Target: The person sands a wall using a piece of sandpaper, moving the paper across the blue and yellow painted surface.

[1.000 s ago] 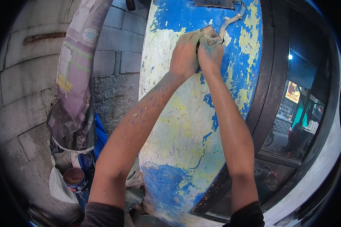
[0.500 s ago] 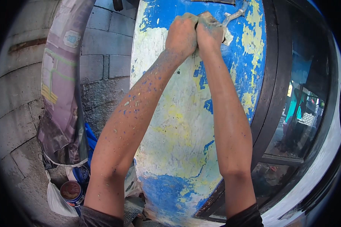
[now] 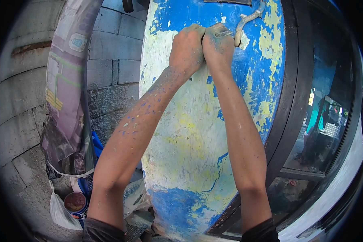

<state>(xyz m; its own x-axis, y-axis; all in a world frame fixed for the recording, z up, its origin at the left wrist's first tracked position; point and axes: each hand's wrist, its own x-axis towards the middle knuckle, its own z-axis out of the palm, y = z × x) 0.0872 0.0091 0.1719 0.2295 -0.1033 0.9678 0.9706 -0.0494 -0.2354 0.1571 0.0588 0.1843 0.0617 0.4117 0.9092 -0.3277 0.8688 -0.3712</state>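
Observation:
Both of my forearms reach up across a door (image 3: 185, 141) whose blue paint is partly gone, with pale and yellow patches showing. My left hand (image 3: 186, 47) is closed, its knuckles dusted with greenish paint flecks. Pressed against it, my right hand (image 3: 219, 45) is closed too. A small brownish edge of something (image 3: 218, 26) shows at the top of the right fist; what it is I cannot make out. Just right of that hand, a curved metal door handle (image 3: 246, 25) is fixed to the blue paint. Paint chips stick to my left forearm.
A dark door frame (image 3: 288, 80) with a glass pane (image 3: 322, 109) stands on the right. On the left, a hanging printed sheet (image 3: 66, 80) covers part of a grey block wall (image 3: 22, 84). Below it are an open paint can (image 3: 76, 202) and a white plastic bag (image 3: 62, 211).
Both closed hands have moved a little down and to the left along the door. More of the metal handle shows now.

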